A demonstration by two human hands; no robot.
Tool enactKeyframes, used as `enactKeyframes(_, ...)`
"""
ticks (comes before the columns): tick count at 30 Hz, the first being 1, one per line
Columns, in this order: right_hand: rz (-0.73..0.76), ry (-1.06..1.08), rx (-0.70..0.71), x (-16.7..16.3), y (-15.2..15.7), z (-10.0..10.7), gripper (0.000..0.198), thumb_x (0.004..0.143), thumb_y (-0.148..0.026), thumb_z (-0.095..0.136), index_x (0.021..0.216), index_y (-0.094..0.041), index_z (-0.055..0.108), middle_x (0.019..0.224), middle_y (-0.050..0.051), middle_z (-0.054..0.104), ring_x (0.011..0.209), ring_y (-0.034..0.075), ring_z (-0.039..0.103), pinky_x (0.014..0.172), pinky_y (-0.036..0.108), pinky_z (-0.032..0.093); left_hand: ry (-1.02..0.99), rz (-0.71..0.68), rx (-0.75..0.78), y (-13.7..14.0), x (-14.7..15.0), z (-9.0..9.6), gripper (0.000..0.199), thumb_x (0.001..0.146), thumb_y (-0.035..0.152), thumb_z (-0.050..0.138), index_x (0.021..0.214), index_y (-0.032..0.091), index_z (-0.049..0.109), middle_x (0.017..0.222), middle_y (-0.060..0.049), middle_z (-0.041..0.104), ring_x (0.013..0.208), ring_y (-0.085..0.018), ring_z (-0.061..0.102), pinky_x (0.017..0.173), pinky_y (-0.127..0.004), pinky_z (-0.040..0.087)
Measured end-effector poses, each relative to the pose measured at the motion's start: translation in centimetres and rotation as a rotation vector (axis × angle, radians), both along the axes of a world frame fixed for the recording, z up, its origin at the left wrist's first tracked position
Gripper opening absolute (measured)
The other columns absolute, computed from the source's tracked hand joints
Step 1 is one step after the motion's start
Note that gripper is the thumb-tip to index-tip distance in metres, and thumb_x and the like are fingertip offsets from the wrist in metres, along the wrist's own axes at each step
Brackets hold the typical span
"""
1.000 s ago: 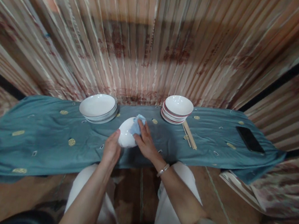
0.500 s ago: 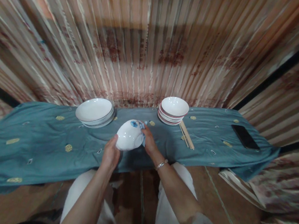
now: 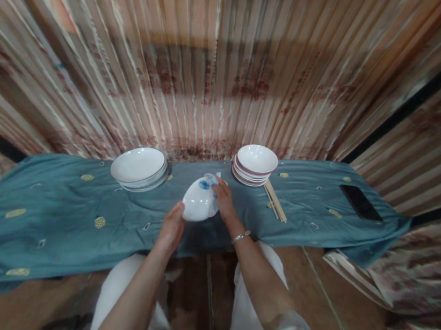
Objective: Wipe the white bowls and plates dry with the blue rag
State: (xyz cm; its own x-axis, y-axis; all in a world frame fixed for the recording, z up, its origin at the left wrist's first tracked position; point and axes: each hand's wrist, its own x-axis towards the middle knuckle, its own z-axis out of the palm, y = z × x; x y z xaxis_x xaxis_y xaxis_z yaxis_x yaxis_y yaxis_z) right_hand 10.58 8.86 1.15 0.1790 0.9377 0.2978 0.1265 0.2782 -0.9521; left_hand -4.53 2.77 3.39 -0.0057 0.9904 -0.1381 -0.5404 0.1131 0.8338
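A white bowl (image 3: 195,205) with a blue flower on its outside is tilted on its side above the table, its base turned to the right. My left hand (image 3: 172,227) grips the rim at the lower left. On the other side, my right hand (image 3: 225,198) presses a pale blue-and-white cloth (image 3: 218,175) against the bowl's outer wall near the base. Most of the cloth is hidden under the fingers. A bracelet circles my right wrist.
A stack of white plates (image 3: 139,168) stands left of the bowl. Red-rimmed bowls (image 3: 256,161) are stacked at the back right, with wooden chopsticks (image 3: 275,202) beside them. A black phone (image 3: 360,203) lies toward the right end of the teal tablecloth (image 3: 72,210).
Both hands and the bowl have shifted slightly to the right. My right hand has slid up along the bowl's outside with the cloth, and the bowl has turned a little.
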Motion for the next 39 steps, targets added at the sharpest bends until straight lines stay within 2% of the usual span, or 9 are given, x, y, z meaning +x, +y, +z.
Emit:
enactKeyframes(5,0.052,-0.377,0.181,-1.2,-2.5,1.1,0.045,0.091,-0.031,0.045,0.134,-0.023,0.055,0.139,0.008,0.055,0.131,0.021,0.047,0.114,0.039,0.033,0.078,0.169,0.028,0.2,-1.5,0.8,0.047,0.053,0.036,0.084,0.094,0.017,0.074,0.094,-0.007,0.076,0.096,-0.024,0.067,0.090,-0.034,0.047)
enactKeyframes(10,0.070,-0.725,0.290,-3.1,-6.1,2.7,0.051,0.095,-0.029,0.040,0.144,-0.016,0.042,0.154,0.013,0.036,0.145,0.025,0.026,0.119,0.047,0.022,0.130,0.205,0.030,0.1,-2.4,0.8,0.038,0.056,0.042,0.084,0.081,0.016,0.073,0.072,-0.002,0.072,0.066,-0.015,0.063,0.068,-0.026,0.047)
enactKeyframes(14,0.151,-0.926,0.409,-4.7,-8.0,3.1,0.042,0.094,-0.024,0.045,0.136,-0.020,0.053,0.154,0.009,0.039,0.149,0.027,0.013,0.120,0.054,0.015,0.095,0.180,0.020,-0.3,-2.7,0.7,0.033,0.050,0.036,0.086,0.076,0.019,0.073,0.074,0.000,0.073,0.061,-0.011,0.061,0.062,-0.022,0.046)
enactKeyframes(18,0.170,-0.969,0.425,-5.4,-8.5,3.1,0.038,0.095,-0.024,0.045,0.132,-0.022,0.055,0.153,0.007,0.042,0.149,0.026,0.016,0.120,0.054,0.012,0.030,0.166,0.001,-0.7,-2.7,0.8,0.036,0.044,0.030,0.086,0.076,0.018,0.074,0.076,-0.002,0.074,0.066,-0.013,0.064,0.068,-0.023,0.048)
enactKeyframes(24,0.071,-0.721,0.247,-4.1,-7.4,3.0,0.050,0.097,-0.035,0.042,0.145,-0.022,0.043,0.156,0.008,0.035,0.149,0.026,0.016,0.120,0.050,0.017,0.012,0.149,-0.034,-1.0,-2.5,1.2,0.037,0.044,0.036,0.088,0.069,0.015,0.069,0.066,-0.001,0.071,0.062,-0.015,0.063,0.068,-0.027,0.049)
enactKeyframes(28,0.083,-0.309,0.068,-3.4,-5.5,0.8,0.057,0.097,-0.050,0.035,0.147,-0.023,0.039,0.155,0.006,0.037,0.146,0.020,0.027,0.121,0.041,0.019,0.004,0.181,-0.044,-1.0,-2.8,1.1,0.040,0.043,0.036,0.089,0.066,0.014,0.067,0.062,0.000,0.069,0.059,-0.013,0.063,0.070,-0.026,0.049)
enactKeyframes(33,0.075,0.209,-0.266,-3.6,-3.6,-2.4,0.078,0.084,-0.074,0.039,0.141,-0.022,0.048,0.151,0.006,0.044,0.146,0.023,0.030,0.122,0.044,0.016,-0.023,0.208,-0.044,-0.8,-3.3,0.5,0.034,0.047,0.034,0.088,0.065,0.013,0.068,0.064,0.000,0.070,0.061,-0.013,0.064,0.073,-0.026,0.050)
enactKeyframes(35,0.070,0.310,-0.289,-3.7,-3.4,-2.8,0.078,0.082,-0.075,0.043,0.138,-0.022,0.052,0.150,0.005,0.045,0.146,0.024,0.029,0.122,0.045,0.015,-0.029,0.210,-0.044,-0.8,-3.3,0.3,0.035,0.050,0.036,0.087,0.069,0.013,0.070,0.068,-0.002,0.073,0.065,-0.015,0.066,0.076,-0.028,0.051)
enactKeyframes(39,0.040,0.353,-0.209,-3.3,-3.2,-2.3,0.072,0.081,-0.071,0.049,0.133,-0.022,0.058,0.146,0.005,0.051,0.142,0.023,0.037,0.121,0.044,0.019,-0.044,0.183,-0.063,-1.1,-2.5,0.1,0.041,0.050,0.040,0.089,0.075,0.011,0.073,0.072,-0.005,0.075,0.069,-0.018,0.069,0.082,-0.031,0.051)
